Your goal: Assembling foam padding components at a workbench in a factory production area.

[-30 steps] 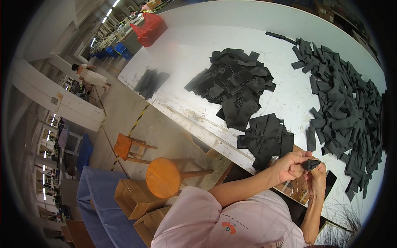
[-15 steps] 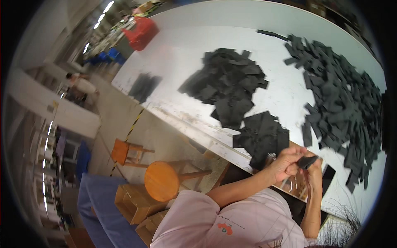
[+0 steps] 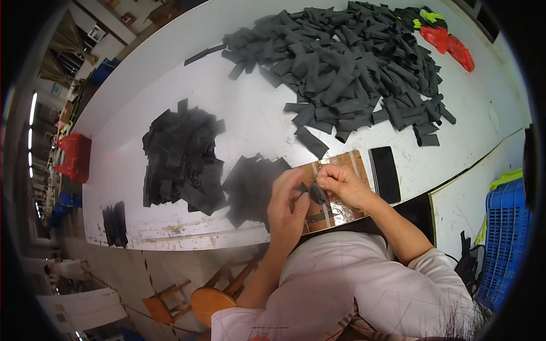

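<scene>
A small black fabric piece (image 3: 317, 194), folded or tubular, is held between my two hands above a brown board. My right hand (image 3: 344, 185) pinches its upper end with thumb and forefinger. On the other side, my left hand (image 3: 286, 204) is curled, its thumb against the piece; part of that grip is hidden. Beneath them lies the brown board (image 3: 347, 213) with pale strips and a shiny clear covering. A flat pile of black fabric pieces (image 3: 250, 184) sits just left of my left hand. One loose dark strip (image 3: 311, 142) lies beyond the board.
A large heap of dark strips (image 3: 341, 68) covers the far table. Another black pile (image 3: 182, 159) and a small stack (image 3: 115, 224) lie left. A black phone (image 3: 385, 175) rests by the board. Red bags (image 3: 74, 158), a blue crate (image 3: 503, 238) and wooden stools (image 3: 213, 304) surround the table.
The view has swung to the right, showing the phone and blue crate. My hands have drawn slightly apart around the black fabric piece, the left fingers more raised.
</scene>
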`<state>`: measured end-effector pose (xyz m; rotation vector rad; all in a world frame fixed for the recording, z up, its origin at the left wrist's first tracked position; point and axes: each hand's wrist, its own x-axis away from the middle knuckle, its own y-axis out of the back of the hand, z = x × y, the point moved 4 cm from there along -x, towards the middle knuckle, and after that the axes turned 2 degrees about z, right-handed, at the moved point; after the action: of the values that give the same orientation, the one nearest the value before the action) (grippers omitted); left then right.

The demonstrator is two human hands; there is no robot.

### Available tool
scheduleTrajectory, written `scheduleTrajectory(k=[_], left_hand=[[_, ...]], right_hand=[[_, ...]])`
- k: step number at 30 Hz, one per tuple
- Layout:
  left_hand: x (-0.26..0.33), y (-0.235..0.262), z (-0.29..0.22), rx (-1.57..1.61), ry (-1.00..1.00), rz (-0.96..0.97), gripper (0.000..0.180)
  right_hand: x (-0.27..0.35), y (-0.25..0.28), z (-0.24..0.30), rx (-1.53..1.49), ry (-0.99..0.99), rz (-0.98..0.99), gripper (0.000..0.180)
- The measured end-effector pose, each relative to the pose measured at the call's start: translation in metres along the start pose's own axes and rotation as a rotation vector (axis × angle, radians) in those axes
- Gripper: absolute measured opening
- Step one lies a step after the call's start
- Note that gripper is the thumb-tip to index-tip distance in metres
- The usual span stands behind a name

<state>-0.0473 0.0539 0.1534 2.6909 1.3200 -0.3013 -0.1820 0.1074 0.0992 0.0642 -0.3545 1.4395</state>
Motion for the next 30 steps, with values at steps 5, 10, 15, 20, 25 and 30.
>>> scheduleTrajectory(k=[5, 10, 15, 20, 25, 30], left_hand=[[-0.008, -0.006, -0.014, 0.005, -0.213, 0.108, 0.016], [0.004, 0.002, -0.011, 0.450, -0.062, -0.189, 0.008], [0.011, -0.010, 0.007, 0.538, 0.088, -0.079, 0.019], [-0.021, -0.021, -0.029, 0.063, 0.158, 0.232, 0.012], [-0.019, -0.019, -0.011, -0.338, 0.045, 0.345, 0.019], [-0.012, -0.017, -0.030, 0.033, -0.028, 0.108, 0.012]], right_hand=[[0.024, -0.004, 0.056, 0.485, 0.557, -0.233, 0.021], [0.033, -0.029, 0.086, 1.166, 0.646, -0.086, 0.021], [0.019, -0.019, 0.032, 1.130, 0.489, -0.077, 0.010], [0.022, -0.010, 0.033, 0.915, 0.681, -0.084, 0.007], [0.013, -0.011, 0.009, 0.884, 0.497, -0.031, 0.008], [0.014, -0.010, 0.023, 0.974, 0.470, -0.013, 0.009]])
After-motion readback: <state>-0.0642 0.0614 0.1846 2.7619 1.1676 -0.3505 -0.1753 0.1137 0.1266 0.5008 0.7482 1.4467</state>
